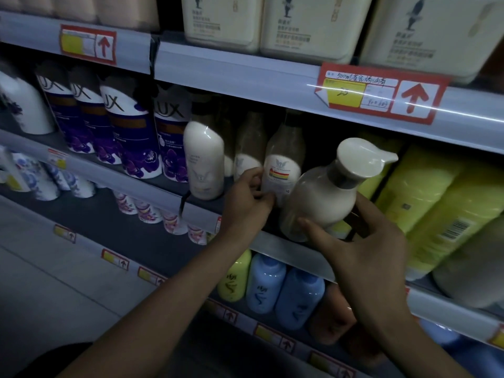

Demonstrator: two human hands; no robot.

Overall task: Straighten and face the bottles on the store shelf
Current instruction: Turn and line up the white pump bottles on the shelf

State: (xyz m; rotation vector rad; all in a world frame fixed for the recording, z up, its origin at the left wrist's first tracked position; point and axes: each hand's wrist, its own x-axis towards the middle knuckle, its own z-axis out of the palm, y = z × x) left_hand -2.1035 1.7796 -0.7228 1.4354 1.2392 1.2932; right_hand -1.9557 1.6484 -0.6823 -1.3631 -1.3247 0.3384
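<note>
At the shelf edge [286, 249], right hand [365, 241] clasps the tilted pump bottle [321, 197] low; left hand [245, 200] pinches the labelled bottle [283, 170].

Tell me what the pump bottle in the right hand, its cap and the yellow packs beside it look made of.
Pump bottle, gripped by the right hand: plastic, smooth semi-gloss, seemingly translucent near the neck. Cap: opaque cream plastic, glossy, soft highlights on top. Yellow packs: probably thin plastic film, judging by wrinkles and sheen; contents unclear.

Rear bottles [251, 137] half in shadow (blurry)
</note>
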